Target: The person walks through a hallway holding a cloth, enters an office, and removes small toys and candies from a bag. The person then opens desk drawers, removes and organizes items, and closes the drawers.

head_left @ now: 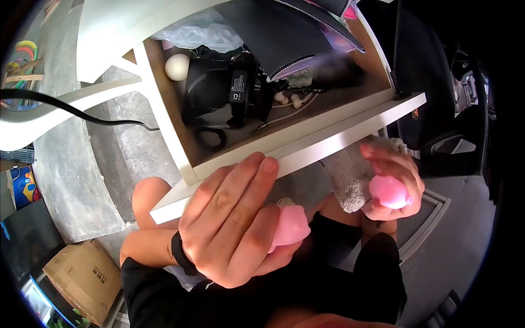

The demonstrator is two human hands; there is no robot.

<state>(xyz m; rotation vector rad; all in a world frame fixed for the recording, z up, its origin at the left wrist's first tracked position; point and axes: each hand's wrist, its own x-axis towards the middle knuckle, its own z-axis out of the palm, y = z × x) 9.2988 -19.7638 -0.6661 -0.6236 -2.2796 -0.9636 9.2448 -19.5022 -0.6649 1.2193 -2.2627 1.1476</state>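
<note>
My left hand (235, 224), with a dark band at the wrist, pinches a smooth pink rounded piece (291, 225) between thumb and index finger. Its other fingers stretch up over the front board (306, 156) of an open white drawer. To the right, my right hand (402, 183) is curled around another pink rounded piece (389, 191) with a small nub on one side. Grey fluffy cloth (350, 183) hangs beside that hand and seems to be partly in it. I cannot tell exactly what the pink pieces are.
The drawer holds a white ball (177, 67), a black case with a label (238, 86), white earphones (296, 100), a clear plastic bag (202, 35) and a dark pouch (284, 35). A cardboard box (85, 279) stands at lower left. A black chair (426, 82) is at right.
</note>
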